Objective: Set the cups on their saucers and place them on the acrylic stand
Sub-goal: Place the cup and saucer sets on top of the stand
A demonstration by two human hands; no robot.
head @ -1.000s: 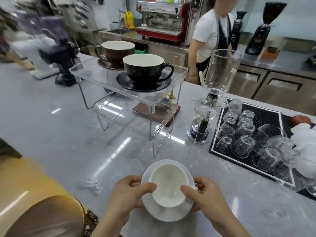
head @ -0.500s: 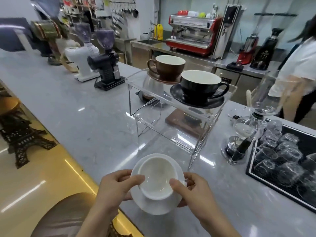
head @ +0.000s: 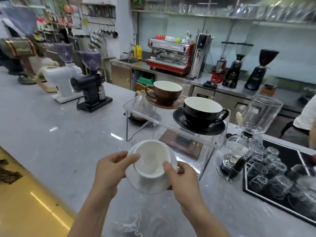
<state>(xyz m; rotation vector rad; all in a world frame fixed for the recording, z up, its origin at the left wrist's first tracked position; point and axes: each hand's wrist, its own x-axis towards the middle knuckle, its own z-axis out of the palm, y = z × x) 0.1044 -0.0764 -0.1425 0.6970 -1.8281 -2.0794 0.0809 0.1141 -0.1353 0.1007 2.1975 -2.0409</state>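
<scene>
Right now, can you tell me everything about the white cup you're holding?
The white cup looks like smooth, glossy ceramic, round and empty inside. It sits on a matching white saucer, and both are tilted toward the camera, lifted above the grey counter. The left hand grips the set with its thumb on the cup's rim; the right hand does the same opposite. No handle shows from here.

A white cup [head: 150,159], empty and tipped toward the camera, is seated on a white saucer [head: 147,183] held above the grey counter just in front of the clear acrylic stand [head: 201,139]. On the stand's top shelf a black cup [head: 203,112] with a white interior is set upright on a black saucer [head: 198,127], and behind it a brown cup [head: 166,91] is set on a brown saucer [head: 164,104]
</scene>
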